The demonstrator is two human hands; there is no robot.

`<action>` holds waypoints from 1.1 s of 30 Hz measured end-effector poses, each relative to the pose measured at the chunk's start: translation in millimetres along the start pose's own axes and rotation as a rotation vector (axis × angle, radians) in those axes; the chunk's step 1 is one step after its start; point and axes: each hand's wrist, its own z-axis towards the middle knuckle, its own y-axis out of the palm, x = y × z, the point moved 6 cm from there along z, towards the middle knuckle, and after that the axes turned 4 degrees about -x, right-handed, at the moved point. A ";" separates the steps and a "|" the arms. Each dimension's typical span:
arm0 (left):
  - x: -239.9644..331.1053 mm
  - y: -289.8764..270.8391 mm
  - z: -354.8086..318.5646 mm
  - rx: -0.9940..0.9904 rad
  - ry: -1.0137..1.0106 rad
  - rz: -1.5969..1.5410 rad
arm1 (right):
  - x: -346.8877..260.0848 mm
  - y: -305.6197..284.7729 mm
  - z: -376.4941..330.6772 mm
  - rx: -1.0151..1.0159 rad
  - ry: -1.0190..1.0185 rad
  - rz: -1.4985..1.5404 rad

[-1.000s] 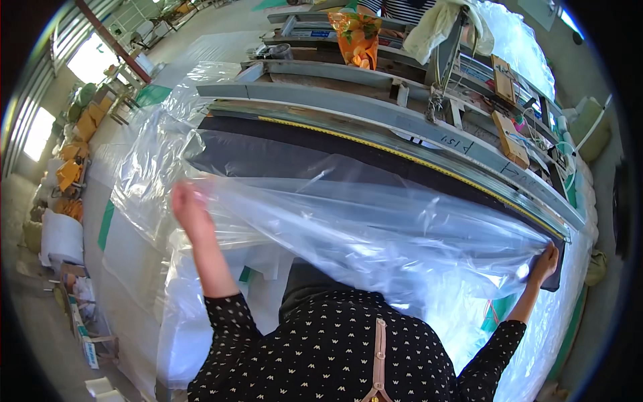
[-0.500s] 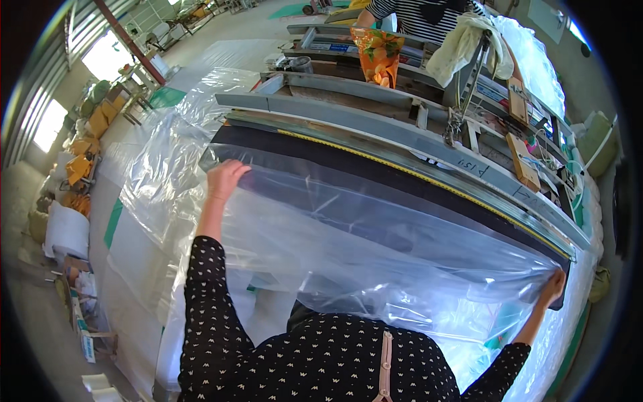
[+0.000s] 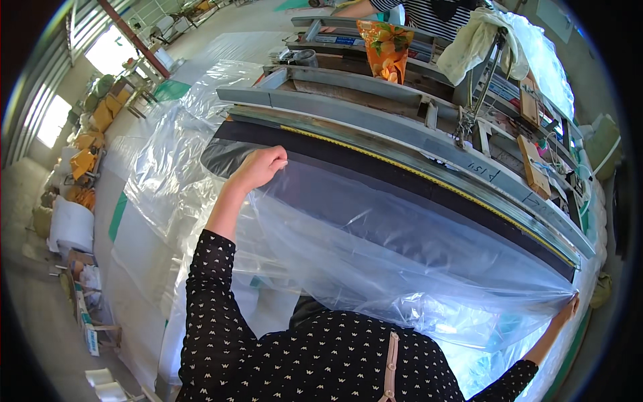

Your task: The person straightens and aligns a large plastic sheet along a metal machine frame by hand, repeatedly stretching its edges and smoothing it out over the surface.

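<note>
A wide sheet of clear plastic film (image 3: 348, 214) stretches between my hands. Its far edge lies over a long black strip (image 3: 321, 144) on the near side of the bench. My left hand (image 3: 260, 167) is closed on the film's edge near the strip's left end. At the right end, my right hand (image 3: 570, 307) grips the film's gathered corner, just off the end of the strip. Along the strip's far side runs a yellow measuring tape (image 3: 415, 175). The film hangs in folds in front of my body.
Beyond the strip stands a grey metal frame (image 3: 315, 110) with wooden blocks (image 3: 534, 167) and an orange patterned bag (image 3: 385, 53). A pale cloth (image 3: 479, 40) drapes over a metal stand. Across the frame is another person in a striped top (image 3: 429, 12). More film covers the floor at left.
My left hand has moved right along the film's edge. My right hand has moved right and down, pulling the film past the strip's end. The other person's hand has left the orange bag.
</note>
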 end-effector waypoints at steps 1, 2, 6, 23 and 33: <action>3.2 0.2 1.4 -0.001 0.035 -0.008 | -0.1 -6.6 1.8 0.003 -0.018 -0.032; 4.4 -0.9 0.0 0.002 0.062 -0.012 | -4.8 -3.4 -1.0 -0.003 -0.016 -0.028; -16.7 -2.3 -9.1 -0.068 0.084 -0.005 | -29.1 1.4 -16.3 -0.052 -0.082 0.004; -18.2 -3.1 4.7 0.044 -0.002 0.074 | -28.4 -61.3 11.9 -0.087 -0.271 0.109; -13.4 -5.3 16.2 -0.067 0.099 0.111 | -81.7 -119.7 -33.8 0.009 -0.963 -0.568</action>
